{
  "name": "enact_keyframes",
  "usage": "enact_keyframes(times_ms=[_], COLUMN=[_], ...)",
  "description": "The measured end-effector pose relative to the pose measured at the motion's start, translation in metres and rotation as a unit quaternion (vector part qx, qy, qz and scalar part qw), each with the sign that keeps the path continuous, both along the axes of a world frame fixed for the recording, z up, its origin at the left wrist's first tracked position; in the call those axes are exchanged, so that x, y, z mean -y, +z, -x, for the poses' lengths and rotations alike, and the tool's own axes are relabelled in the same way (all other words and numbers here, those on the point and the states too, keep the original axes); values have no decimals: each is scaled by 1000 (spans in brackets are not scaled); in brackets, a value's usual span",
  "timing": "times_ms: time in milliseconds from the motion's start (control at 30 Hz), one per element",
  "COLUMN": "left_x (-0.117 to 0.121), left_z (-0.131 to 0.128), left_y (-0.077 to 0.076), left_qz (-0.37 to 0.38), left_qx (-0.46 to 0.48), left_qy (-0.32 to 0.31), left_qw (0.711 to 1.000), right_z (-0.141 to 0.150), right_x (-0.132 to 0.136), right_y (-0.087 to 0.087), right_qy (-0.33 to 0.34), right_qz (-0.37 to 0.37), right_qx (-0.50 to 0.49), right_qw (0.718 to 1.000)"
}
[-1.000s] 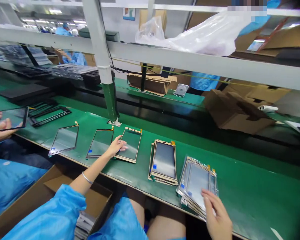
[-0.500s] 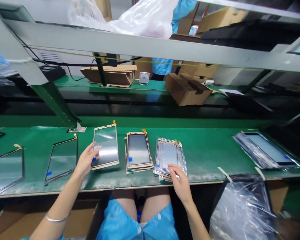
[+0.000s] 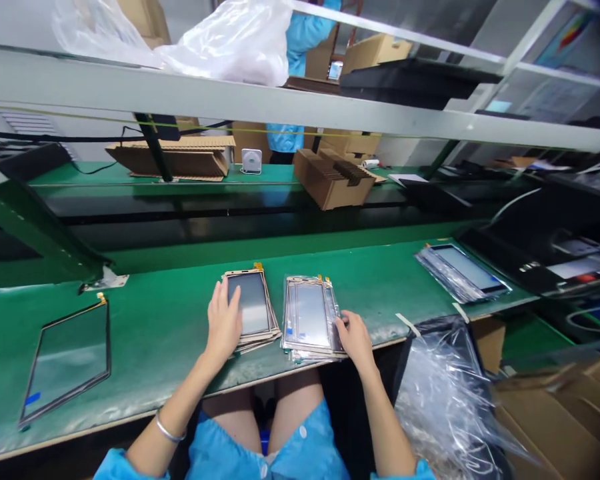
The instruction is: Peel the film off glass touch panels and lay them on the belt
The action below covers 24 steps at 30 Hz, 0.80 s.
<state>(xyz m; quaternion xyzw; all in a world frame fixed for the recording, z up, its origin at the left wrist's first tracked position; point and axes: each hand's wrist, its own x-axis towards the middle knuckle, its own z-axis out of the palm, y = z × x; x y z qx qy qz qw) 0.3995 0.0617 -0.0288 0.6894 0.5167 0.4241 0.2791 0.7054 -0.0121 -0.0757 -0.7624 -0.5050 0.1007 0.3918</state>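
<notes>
My left hand [image 3: 223, 323] lies flat, fingers stretched, on the left side of a stack of gold-framed screen panels [image 3: 253, 313] on the green bench [image 3: 170, 320]. My right hand [image 3: 354, 337] rests at the right edge of a second stack of panels in clear film [image 3: 307, 316], fingertips on its corner. A single dark-framed panel [image 3: 65, 360] lies alone at the far left.
Another pile of wrapped panels [image 3: 459, 270] sits at the right end of the bench. A bin lined with clear plastic [image 3: 450, 393] stands below right. Cardboard boxes [image 3: 330, 180] and flat cartons [image 3: 173, 157] sit on the far bench, behind a grey rail [image 3: 300, 107].
The view swung right. My left hand left the single gold panel and moved onto the gold-framed stack; that panel is gone from the spot left of the stack. My right hand stays at the filmed stack.
</notes>
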Motion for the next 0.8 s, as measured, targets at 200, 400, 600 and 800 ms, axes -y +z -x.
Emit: enact_keyframes(times_ms=[200,400,600,800], left_x=[1,-35,-37,-29], left_z=[-65,-104,-107,-113], left_y=[3,-6,-1,5], left_qz=[-68,0,3,-11], left_qx=[-313,-340,-373,-402], left_qy=[-103,-75,-78,-82], left_qw=[942,937,925,912], right_z=[21,33,29,29], right_x=[-22,-21,-20,-17], right_y=[3,-8,-12,-8], right_qy=[3,15,22,23], right_qz=[6,-10,-16,3], right_qx=[39,42,-1,-83], right_qw=[999,999,1000,996])
